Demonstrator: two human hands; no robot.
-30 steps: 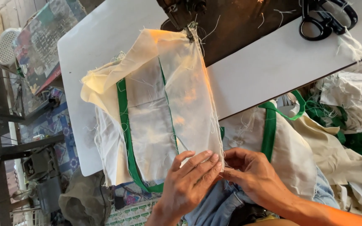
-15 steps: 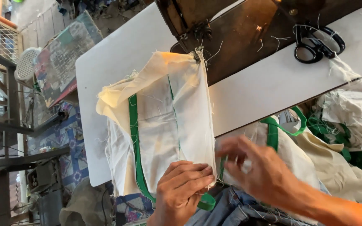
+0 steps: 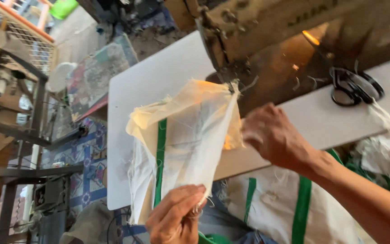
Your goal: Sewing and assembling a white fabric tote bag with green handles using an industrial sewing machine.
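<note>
1. I take the sewing machine (image 3: 267, 31) as my landmark. The cream cloth piece (image 3: 190, 135) with its green band (image 3: 160, 158) runs from the machine's needle end down toward me, its far corner caught right under that end and its near edge in my left hand (image 3: 177, 219).
2. My left hand is closed on the near edge of the cloth, fingers pinched together on it, at the front edge of the white table (image 3: 145, 86). I judge this keeps the piece taut in a line back to the needle end.
3. My right hand (image 3: 274, 135) is raised just in front of the machine, beside the cloth's right edge. It is blurred; the fingers look curled, but I cannot tell whether they touch or hold the cloth. It seems placed to steady that edge.
4. Black scissors (image 3: 355, 86) lie on the table to the right of the needle end, well apart from both hands.
5. A sack with green stripes (image 3: 290, 203) sits below the table's front edge, under my right forearm, with more white and green cloth heaped at the far right.
6. Loose threads hang from the needle end and the cloth's frayed edges; I judge they could snag.
7. Left of the table stand a metal rack (image 3: 19, 149) and a patterned floor (image 3: 89, 167).
</note>
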